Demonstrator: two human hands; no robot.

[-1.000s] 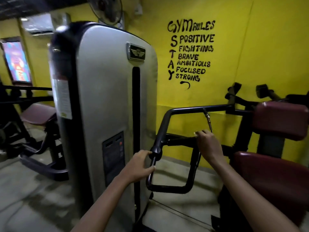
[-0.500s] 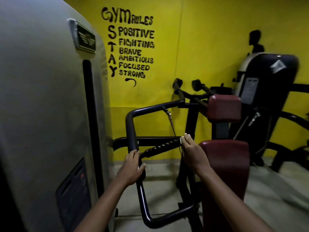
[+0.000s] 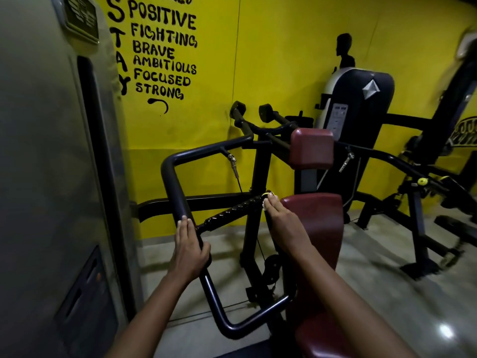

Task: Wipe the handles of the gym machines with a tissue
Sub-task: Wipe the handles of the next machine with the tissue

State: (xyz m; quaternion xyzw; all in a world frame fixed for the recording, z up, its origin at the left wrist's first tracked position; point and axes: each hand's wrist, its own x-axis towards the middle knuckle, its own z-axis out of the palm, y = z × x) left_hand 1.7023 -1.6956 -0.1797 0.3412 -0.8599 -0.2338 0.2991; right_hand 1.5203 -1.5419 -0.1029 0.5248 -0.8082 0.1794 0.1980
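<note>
Tissue [image 3: 267, 200]: soft, light, tears easily; right hand [image 3: 280, 226] fingers pinch it on ribbed handle [image 3: 232, 213]; left hand [image 3: 189, 250] grips frame bar [image 3: 178, 192]

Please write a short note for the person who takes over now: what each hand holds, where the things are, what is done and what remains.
Left hand: grips the black frame bar, steadying it.
Right hand: presses the tissue, only a white edge showing at the fingertips, on the far end of the ribbed handle.
Place: the handle runs from the frame bar toward the maroon seat.
Done: cannot tell how much of this handle is wiped.
Left: the ribbed length toward the left hand, then probably the padded grips near the wall and the other machines.
</note>
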